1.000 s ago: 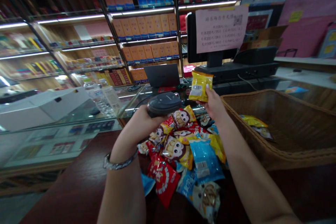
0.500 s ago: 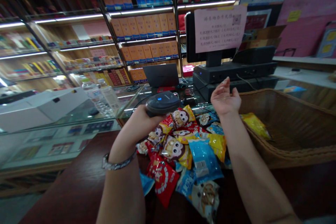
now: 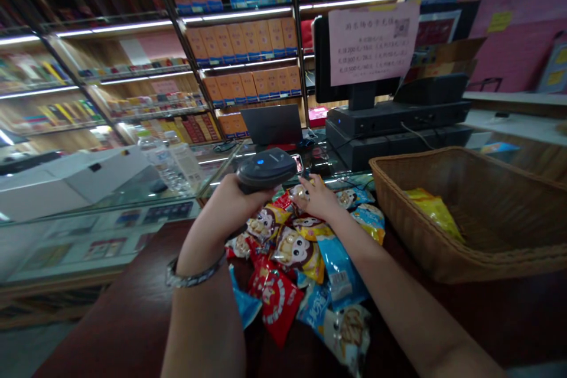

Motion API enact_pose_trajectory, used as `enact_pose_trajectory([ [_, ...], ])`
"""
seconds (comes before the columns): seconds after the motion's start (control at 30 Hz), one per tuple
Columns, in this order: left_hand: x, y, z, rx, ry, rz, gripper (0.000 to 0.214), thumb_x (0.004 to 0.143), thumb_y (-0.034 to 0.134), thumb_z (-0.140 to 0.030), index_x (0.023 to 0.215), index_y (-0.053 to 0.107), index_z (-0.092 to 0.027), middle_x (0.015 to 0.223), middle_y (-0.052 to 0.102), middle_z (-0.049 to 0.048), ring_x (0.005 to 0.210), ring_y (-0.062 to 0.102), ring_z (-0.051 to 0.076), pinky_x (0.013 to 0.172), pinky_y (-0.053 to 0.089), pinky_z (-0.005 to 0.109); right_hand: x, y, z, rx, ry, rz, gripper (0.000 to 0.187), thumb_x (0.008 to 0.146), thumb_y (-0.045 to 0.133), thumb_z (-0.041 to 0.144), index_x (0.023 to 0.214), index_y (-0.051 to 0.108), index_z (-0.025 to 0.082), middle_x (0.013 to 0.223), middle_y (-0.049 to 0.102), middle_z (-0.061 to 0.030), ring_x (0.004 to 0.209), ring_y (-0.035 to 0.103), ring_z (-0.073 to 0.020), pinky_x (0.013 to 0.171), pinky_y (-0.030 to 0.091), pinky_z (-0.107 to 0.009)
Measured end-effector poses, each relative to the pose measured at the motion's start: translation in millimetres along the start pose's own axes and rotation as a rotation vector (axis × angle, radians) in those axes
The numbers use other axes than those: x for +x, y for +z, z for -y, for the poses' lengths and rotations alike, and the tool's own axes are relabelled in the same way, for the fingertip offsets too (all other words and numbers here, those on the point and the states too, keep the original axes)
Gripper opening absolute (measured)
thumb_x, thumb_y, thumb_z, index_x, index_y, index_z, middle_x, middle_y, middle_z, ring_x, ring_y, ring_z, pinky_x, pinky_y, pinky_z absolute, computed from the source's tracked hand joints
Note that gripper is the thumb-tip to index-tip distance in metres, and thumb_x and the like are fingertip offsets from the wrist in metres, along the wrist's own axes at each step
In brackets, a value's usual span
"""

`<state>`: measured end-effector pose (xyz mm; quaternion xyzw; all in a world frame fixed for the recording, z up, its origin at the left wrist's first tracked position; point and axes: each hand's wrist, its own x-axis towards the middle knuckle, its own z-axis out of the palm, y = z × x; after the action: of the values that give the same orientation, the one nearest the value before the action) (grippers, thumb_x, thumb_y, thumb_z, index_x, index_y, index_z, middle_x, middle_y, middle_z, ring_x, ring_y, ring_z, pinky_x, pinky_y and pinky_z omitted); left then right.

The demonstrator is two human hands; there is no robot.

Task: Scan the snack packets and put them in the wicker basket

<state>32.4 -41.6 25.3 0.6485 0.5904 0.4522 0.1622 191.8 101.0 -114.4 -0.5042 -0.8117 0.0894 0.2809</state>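
Shop counter seen from the head-worn camera. Behind it, lit shelves (image 3: 239, 35) carry rows of orange, blue and red boxes. At left, a glass display case (image 3: 75, 254) stands beside the dark red counter (image 3: 119, 307), with two water bottles (image 3: 166, 162) standing on the glass behind a white box (image 3: 71, 180). At right, a monitor (image 3: 336, 59) with a pink notice (image 3: 372, 42) taped across it stands on a black terminal (image 3: 394, 121); a laptop (image 3: 271, 124) sits to its left. A wicker basket (image 3: 420, 236) rests on the counter at right, with a yellow bag (image 3: 434, 212) lying inside it. A pile of snack bags (image 3: 292, 260), in red, blue and yellow with cartoon monkey prints, lies on the counter between the basket and the case. The left hand (image 3: 230, 207) is closed around a handheld scanner (image 3: 266, 168), held above the pile's far edge, with a metal bracelet (image 3: 192, 276) on that wrist. The right hand (image 3: 316, 198) is just beside the scanner, palm down over the pile, its fingers (image 3: 301, 191) loosely curled and touching the topmost bags; whether they pinch a bag cannot be told.
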Motion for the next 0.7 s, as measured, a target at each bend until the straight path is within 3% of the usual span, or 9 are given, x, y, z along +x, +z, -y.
enact_pose_trajectory([
  [0.13, 1, -3.5, 4, 0.010, -0.025, 0.066, 0.021, 0.073, 0.071, -0.036, 0.068, 0.064, -0.016, 0.047, 0.055, -0.0019, 0.043, 0.047, 0.012, 0.044, 0.041, 0.023, 0, -2, 0, 0.002, 0.101, 0.105, 0.079, 0.087, 0.044, 0.075, 0.142, 0.052, 0.018, 0.159, 0.032, -0.0178, 0.132, 0.052, -0.0364, 0.105, 0.045, -0.047],
  [0.27, 1, -7.7, 8, 0.026, -0.018, 0.078, 0.025, 0.074, 0.072, -0.037, 0.064, 0.061, -0.017, 0.047, 0.055, -0.0009, 0.044, 0.048, 0.012, 0.045, 0.040, 0.024, 3, -16, 2, 0.019, 0.225, 0.039, 0.083, 0.089, 0.037, 0.076, 0.129, 0.058, 0.007, 0.143, 0.046, -0.0261, 0.123, 0.059, -0.0381, 0.100, 0.047, -0.047],
  [0.37, 0, -9.7, 8, 0.048, -0.006, 0.078, 0.028, 0.076, 0.071, -0.038, 0.061, 0.059, -0.017, 0.048, 0.056, 0.0001, 0.044, 0.048, 0.012, 0.046, 0.040, 0.024, 5, -29, -7, -0.007, 0.290, 0.051, 0.069, 0.086, 0.055, 0.065, 0.118, 0.064, 0.004, 0.132, 0.054, -0.0290, 0.117, 0.062, -0.0382, 0.098, 0.048, -0.044],
  [0.5, 0, -11.2, 8, 0.062, -0.002, 0.077, 0.031, 0.077, 0.071, -0.040, 0.060, 0.058, -0.017, 0.047, 0.056, 0.0005, 0.044, 0.048, 0.012, 0.046, 0.041, 0.024, 10, -46, -31, 0.132, 0.311, 0.087, 0.045, 0.062, 0.084, 0.032, 0.097, 0.066, 0.012, 0.117, 0.064, -0.0210, 0.104, 0.066, -0.0315, 0.089, 0.052, -0.039],
  [0.6, 1, -12.1, 11, 0.057, -0.003, 0.076, 0.031, 0.077, 0.072, -0.041, 0.061, 0.059, -0.017, 0.048, 0.056, 0.0007, 0.045, 0.049, 0.012, 0.047, 0.041, 0.024, 13, -54, -44, 0.386, 0.396, -0.061, 0.042, 0.053, 0.085, 0.018, 0.089, 0.064, 0.018, 0.098, 0.069, -0.0098, 0.091, 0.067, -0.0252, 0.081, 0.054, -0.036],
  [0.7, 2, -12.5, 14, 0.048, -0.006, 0.076, 0.029, 0.076, 0.072, -0.041, 0.065, 0.062, -0.016, 0.048, 0.056, -0.0001, 0.044, 0.049, 0.012, 0.046, 0.041, 0.024, 18, -60, -43, 0.848, 0.473, -0.244, 0.039, 0.059, 0.082, 0.018, 0.093, 0.063, 0.019, 0.084, 0.070, -0.0024, 0.079, 0.068, -0.0196, 0.072, 0.055, -0.031],
])
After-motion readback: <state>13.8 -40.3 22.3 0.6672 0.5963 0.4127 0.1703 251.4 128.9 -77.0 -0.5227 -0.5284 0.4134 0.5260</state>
